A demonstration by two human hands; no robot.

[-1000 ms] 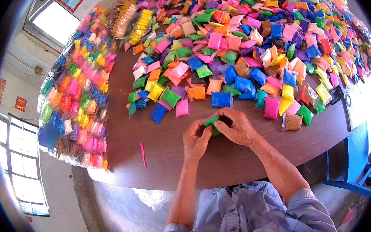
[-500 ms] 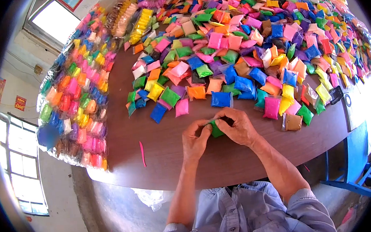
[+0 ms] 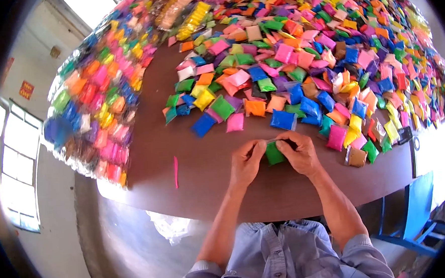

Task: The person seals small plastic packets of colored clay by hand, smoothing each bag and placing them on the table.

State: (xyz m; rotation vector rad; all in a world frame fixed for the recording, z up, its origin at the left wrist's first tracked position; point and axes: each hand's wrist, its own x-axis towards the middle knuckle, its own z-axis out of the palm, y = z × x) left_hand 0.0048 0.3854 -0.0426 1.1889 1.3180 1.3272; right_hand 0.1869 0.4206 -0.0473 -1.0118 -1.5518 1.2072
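Between my hands is a small green packet (image 3: 274, 154) in a clear plastic bag, held by its top edge above the front of the table. My left hand (image 3: 247, 161) pinches the packet's upper left corner between thumb and fingers. The upper right corner is pinched the same way by my right hand (image 3: 299, 153). Just beyond my hands lies a blue packet (image 3: 283, 120), at the near edge of a wide heap of colourful packets (image 3: 299, 59). What fills the packets cannot be made out.
A pink plastic strip (image 3: 176, 172) lies on the brown table (image 3: 149, 143) to the left. Clear bags of colourful packets (image 3: 100, 105) line the left side. A black object (image 3: 405, 135) sits near the right edge, and a blue stool (image 3: 418, 204) stands below it.
The view has shifted, so the scene sits differently. My hands have drawn slightly apart, and more of the green packet shows between them.
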